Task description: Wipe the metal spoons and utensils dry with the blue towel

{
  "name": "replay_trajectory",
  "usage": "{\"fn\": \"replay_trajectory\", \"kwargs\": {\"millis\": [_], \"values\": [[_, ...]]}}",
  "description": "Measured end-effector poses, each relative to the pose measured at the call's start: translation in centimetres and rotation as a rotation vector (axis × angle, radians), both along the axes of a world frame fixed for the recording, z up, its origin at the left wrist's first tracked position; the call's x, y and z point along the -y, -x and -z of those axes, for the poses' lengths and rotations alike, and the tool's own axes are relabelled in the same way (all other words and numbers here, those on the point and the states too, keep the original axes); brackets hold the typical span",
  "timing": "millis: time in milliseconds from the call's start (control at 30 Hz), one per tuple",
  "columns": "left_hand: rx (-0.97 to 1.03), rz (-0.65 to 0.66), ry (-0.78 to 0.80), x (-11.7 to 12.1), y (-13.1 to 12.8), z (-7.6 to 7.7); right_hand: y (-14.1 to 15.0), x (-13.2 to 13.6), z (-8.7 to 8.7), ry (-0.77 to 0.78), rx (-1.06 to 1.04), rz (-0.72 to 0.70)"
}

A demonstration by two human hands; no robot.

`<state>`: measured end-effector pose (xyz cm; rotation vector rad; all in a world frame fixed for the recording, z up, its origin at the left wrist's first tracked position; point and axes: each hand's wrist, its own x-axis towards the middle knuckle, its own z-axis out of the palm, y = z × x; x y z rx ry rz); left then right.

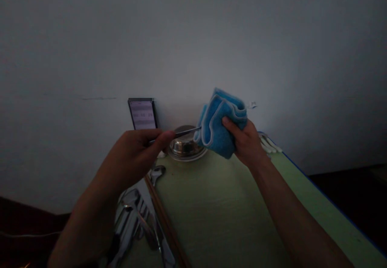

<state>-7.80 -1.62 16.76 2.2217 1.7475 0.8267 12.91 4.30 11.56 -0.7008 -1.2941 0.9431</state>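
Note:
Pinched between the thumb and fingers of my left hand (139, 149) is a thin metal utensil (186, 131). Its far end goes into the folds of a blue cloth (222, 125) with pale edging, so I cannot make out what kind of utensil it is. My right hand (243, 139) is closed on the cloth, thumb on the near side. Both hands are raised above the table. Behind the utensil, an upturned shiny metal bowl (184, 147) stands near the wall.
On the left of the green table (217, 211) lie several spoons and other cutlery (133, 207), beside long brown chopsticks (165, 215). A lit phone (143, 114) leans against the wall. White-handled utensils (269, 144) lie by the blue right edge.

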Motion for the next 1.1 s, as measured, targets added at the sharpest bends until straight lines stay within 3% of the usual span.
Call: {"fn": "replay_trajectory", "kwargs": {"millis": [167,267,400,533,600,667,867,1100], "values": [[0.044,0.140,0.022,-0.5,-2.6,0.6,1.8,0.6,0.5,0.086,-0.203,-0.129],[0.045,0.150,0.014,-0.9,-3.9,1.1,2.9,0.6,1.1,0.124,-0.188,-0.081],[0.052,0.180,0.101,-0.8,-3.5,1.3,3.4,0.4,1.5,0.191,-0.170,-0.005],[0.083,0.333,0.312,-0.3,-2.0,1.4,2.6,0.7,0.9,0.224,-0.190,-0.041],[0.092,0.340,0.372,-0.2,-1.3,1.3,2.0,1.0,0.6,0.223,-0.117,-0.073],[0.134,0.250,0.335,-0.2,-0.5,1.1,1.5,1.5,0.2,0.218,0.014,-0.104],[0.341,-0.001,-0.024,-0.1,-0.2,0.0,0.8,2.4,-0.8,0.066,0.501,-0.253],[0.234,0.043,-0.087,0.2,-1.4,-0.6,0.4,2.6,-2.0,-0.107,0.894,-0.426]]}}
